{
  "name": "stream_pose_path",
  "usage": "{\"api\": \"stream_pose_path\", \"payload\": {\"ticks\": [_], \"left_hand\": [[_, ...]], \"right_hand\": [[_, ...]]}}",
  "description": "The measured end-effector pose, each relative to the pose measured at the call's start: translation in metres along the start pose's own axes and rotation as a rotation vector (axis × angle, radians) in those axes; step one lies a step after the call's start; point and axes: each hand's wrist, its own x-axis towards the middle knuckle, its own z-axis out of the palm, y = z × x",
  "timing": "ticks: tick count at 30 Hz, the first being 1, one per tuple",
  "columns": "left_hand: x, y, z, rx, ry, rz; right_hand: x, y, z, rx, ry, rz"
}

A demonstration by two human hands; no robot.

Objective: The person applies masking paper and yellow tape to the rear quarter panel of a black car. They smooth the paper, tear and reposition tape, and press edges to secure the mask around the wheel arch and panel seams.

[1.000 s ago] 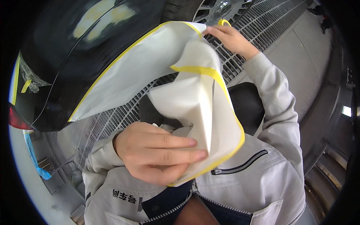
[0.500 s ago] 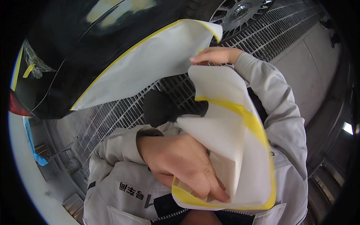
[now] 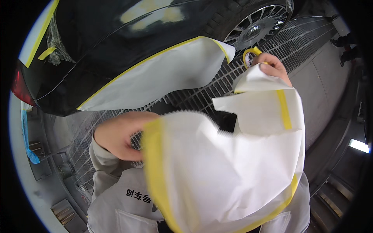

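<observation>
A sheet of white masking paper (image 3: 229, 171), edged with yellow tape, spreads across my front. My left hand (image 3: 123, 134) pinches its taped left edge, a little smeared by motion. At the upper right, my right hand (image 3: 272, 69) grips a folded end of the same sheet, along with a roll of yellow masking tape (image 3: 248, 58) whose ring stands up beyond the fingers. Another white paper (image 3: 155, 79) hangs along the lower edge of a black car panel (image 3: 128, 46), stuck by a yellow strip, its right corner curling free. Neither hand touches that hanging piece.
A spoked wheel (image 3: 254, 31) stands beyond the hanging paper. A red tail light (image 3: 22, 85) and clear plastic film (image 3: 58, 42) are at the left. Metal floor grating (image 3: 299, 42) runs under the car. A person's dark shoes (image 3: 344, 42) show at the far right.
My left hand has moved left and up, unfolding the loose sheet. My right hand has moved right, bringing the tape roll into sight. The view has shifted, showing more of the wheel.
</observation>
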Motion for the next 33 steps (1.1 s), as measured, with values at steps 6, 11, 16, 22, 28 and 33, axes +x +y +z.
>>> {"api": "stream_pose_path", "payload": {"ticks": [6,11,16,22,28,33], "left_hand": [[0.047,-0.075,0.025,0.198,0.952,0.042],[0.116,-0.082,0.02,0.442,0.769,0.323],[0.16,-0.085,0.029,0.016,0.266,0.35],[0.102,-0.053,0.034,-0.494,0.522,0.964],[0.078,-0.054,0.009,0.054,0.464,0.623],[0.099,-0.099,0.034,-0.018,0.709,0.375]], "right_hand": [[0.003,0.001,0.014,0.086,0.165,-0.122],[0.018,0.006,0.035,0.038,0.175,-0.124],[0.016,0.02,0.036,-0.017,0.447,-0.205],[0.008,0.029,0.019,-0.163,0.599,-0.276],[0.0,0.033,0.009,-0.132,0.667,-0.274],[-0.003,0.035,0.016,-0.058,0.552,-0.216]]}}
